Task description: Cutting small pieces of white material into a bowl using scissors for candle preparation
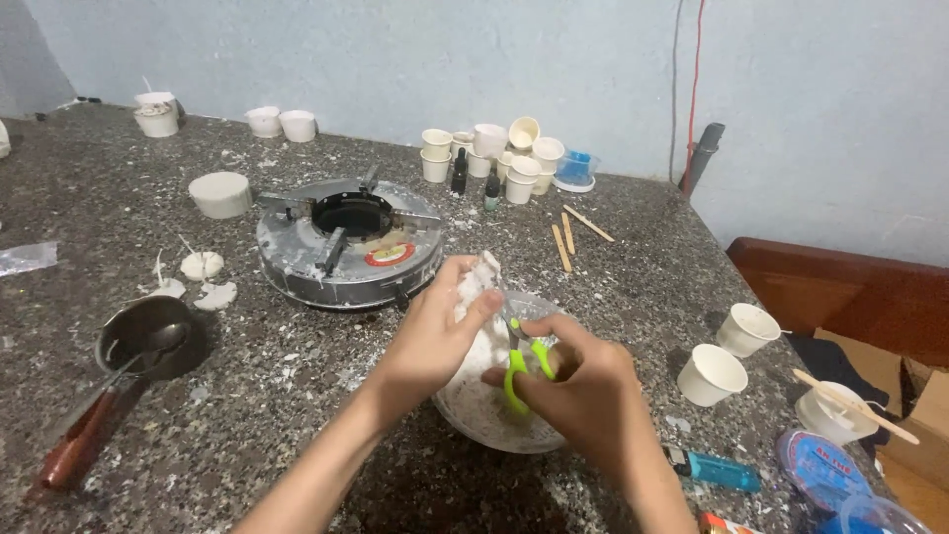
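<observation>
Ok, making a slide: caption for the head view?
Left hand holds white wax over a bowl; right hand works green scissors.

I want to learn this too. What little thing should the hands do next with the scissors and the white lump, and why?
Probably close the scissors to snip the white lump. The left hand holds the lump over the bowl, the right hand grips the green handles, and the blades point up at the lump, so a cut piece would likely drop into the bowl.
</observation>
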